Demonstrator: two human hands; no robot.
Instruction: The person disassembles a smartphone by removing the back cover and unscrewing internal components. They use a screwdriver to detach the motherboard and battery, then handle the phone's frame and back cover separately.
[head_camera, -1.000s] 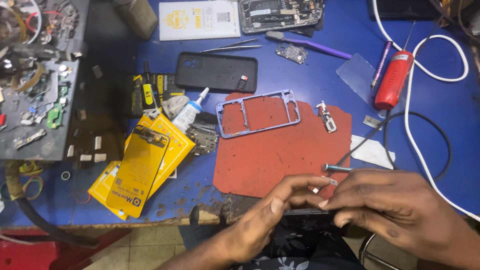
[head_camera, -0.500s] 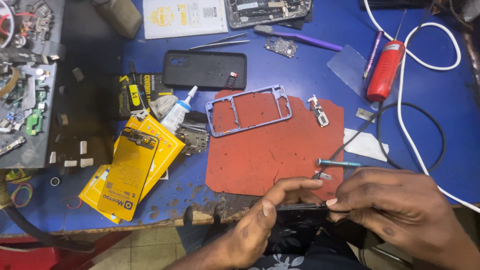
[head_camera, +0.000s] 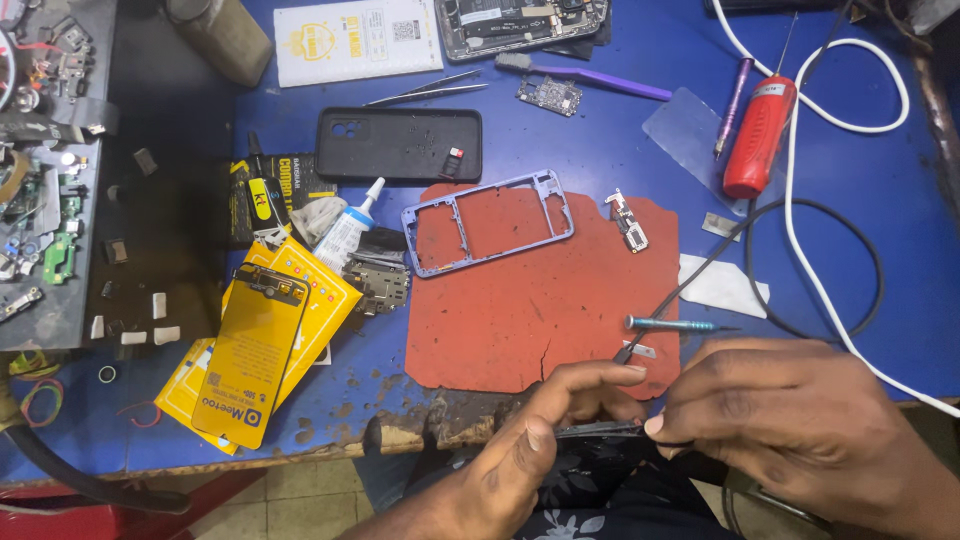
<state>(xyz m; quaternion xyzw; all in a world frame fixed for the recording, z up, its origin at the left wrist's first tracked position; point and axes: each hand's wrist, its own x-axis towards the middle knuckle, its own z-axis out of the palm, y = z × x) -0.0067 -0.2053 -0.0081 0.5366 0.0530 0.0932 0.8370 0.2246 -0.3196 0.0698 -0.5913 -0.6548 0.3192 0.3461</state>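
Note:
My left hand (head_camera: 545, 430) and my right hand (head_camera: 790, 410) meet at the table's front edge. Together they pinch a thin, flat dark part (head_camera: 600, 430) edge-on between their fingertips. A small blue-handled screwdriver (head_camera: 665, 324) lies on the red work mat (head_camera: 520, 310) just above my right hand. A lilac phone frame (head_camera: 487, 220) rests on the mat's far left part. A small connector board (head_camera: 630, 222) sits on the mat's far right corner. A black cable (head_camera: 700, 275) runs across the mat toward my hands.
On the blue table (head_camera: 600, 130) lie a black phone case (head_camera: 400, 143), a glue tube (head_camera: 348, 228), yellow packets (head_camera: 262, 345), tweezers (head_camera: 428, 93), a purple brush (head_camera: 585, 73), a red tool (head_camera: 758, 135), a white cable (head_camera: 830, 250) and an opened phone (head_camera: 520, 22). A parts tray (head_camera: 45, 170) stands left.
The view has shifted, so the table's things sit lower and further left. My hands stay together at the front edge on the dark part, fingertips drawn closer together.

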